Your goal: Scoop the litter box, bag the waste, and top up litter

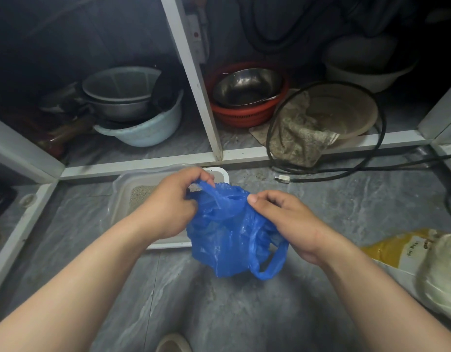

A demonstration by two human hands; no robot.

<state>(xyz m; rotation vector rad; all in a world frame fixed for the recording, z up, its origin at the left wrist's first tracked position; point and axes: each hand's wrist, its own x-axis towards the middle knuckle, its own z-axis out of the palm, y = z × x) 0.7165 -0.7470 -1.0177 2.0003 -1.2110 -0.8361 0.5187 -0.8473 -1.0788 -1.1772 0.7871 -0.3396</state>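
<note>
Litter box [123, 196] on grey floor [346, 212]. Left hand [168, 204] and right hand [290, 219] each pinch the blue plastic bag [227, 237] above it.

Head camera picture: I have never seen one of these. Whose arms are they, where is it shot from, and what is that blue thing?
There is no machine here. A person wears a camera on the head, looking down at their own bare arms. The left hand and the right hand both pinch a crumpled blue plastic carrier bag near its top, seemingly pulling it open. Behind it, on the grey marbled floor, sits a white plastic litter tray holding pale grit. A yellow sack lies at right; its contents cannot be told. Bowls and basins fill the open cupboard behind.
</note>
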